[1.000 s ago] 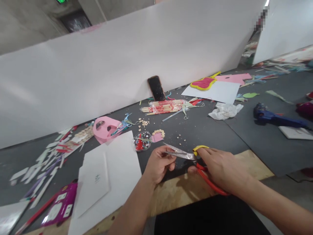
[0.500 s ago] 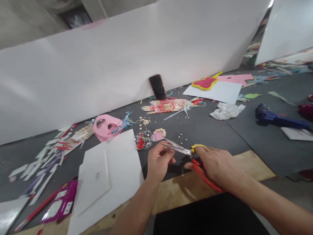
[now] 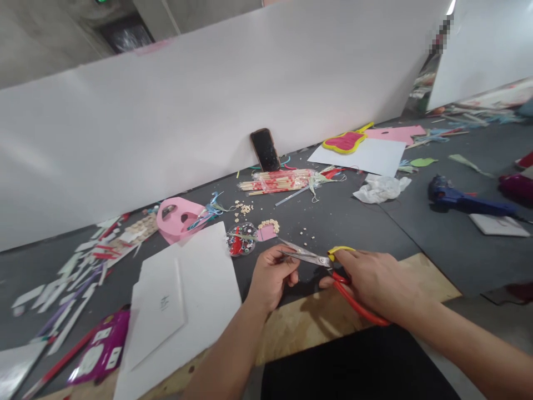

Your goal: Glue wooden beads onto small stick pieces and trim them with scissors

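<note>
My right hand grips a pair of scissors with one red and one yellow handle. The blades point left and stand a little apart. Right at the blade tips is my left hand, its thumb and fingers pinched together. Whatever is between those fingers is too small to make out. Just beyond the tips lies a small pink card with pale beads along its upper edge. Beside the card stands a clear round dish of mixed beads with something red in it.
White sheets lie to the left, near a purple packet. A phone leans on the white partition behind wrapped sticks. Crumpled tissue and a blue glue gun are on the right. Loose beads are scattered nearby.
The camera view has shifted slightly. The scissors' blades look a little wider apart. Both hands stay in nearly the same place over the table.
</note>
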A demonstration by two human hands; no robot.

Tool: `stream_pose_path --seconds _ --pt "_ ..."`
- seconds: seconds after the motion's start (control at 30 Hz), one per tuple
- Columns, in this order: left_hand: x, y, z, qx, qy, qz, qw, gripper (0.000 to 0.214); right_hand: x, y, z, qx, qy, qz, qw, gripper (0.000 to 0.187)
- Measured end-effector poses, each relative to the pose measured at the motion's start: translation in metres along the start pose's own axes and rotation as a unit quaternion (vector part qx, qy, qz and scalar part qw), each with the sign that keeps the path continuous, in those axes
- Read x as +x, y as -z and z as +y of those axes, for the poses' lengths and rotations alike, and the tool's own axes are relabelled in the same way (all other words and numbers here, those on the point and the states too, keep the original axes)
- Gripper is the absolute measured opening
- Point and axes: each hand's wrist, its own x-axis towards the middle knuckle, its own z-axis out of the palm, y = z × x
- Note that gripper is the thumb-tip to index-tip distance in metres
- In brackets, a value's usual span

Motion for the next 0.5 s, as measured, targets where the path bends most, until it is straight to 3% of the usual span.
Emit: stream_pose_path --seconds 0.23,0.5 --pt "0.0019 0.0015 -0.0024 0.006 -0.042 0.027 0.999 0.025 0.0039 -0.0012 -0.0038 0.019 -0.025 -0.008 0.999 0.033" --pt "0.0017 0.0047 -0.0002 -0.002 -0.032 0.014 0.999 0.026 0.0011 -0.0074 -0.0008 0.015 -0.003 -0.008 1.0 0.043"
